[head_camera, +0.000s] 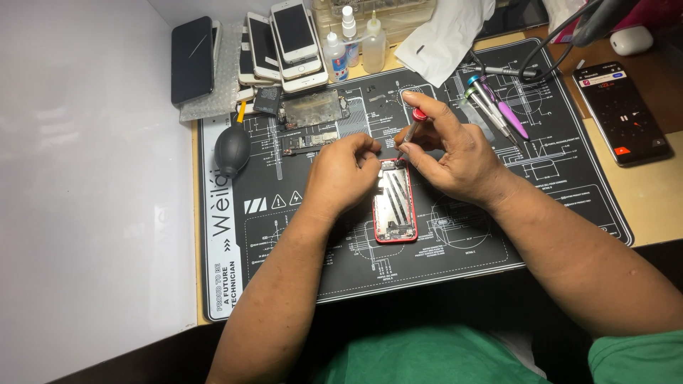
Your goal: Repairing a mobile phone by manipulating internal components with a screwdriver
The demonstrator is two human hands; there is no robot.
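Note:
A red phone shell [395,206], opened with its insides showing, lies on a black repair mat [284,235]. My left hand [340,174] rests curled against the shell's top left corner and steadies it. In my right hand [455,153] is a small red-capped screwdriver [413,126], pinched between thumb and fingers; the tip points down at the shell's top edge. Whatever lies under the fingertips is hidden.
A black rubber air blower [232,149] and loose phone parts [311,114] lie on the mat's upper left. Several phones [284,43] and small bottles [353,44] stand at the back. More screwdrivers [494,107] lie right; a lit phone [621,110] rests on the wooden desk.

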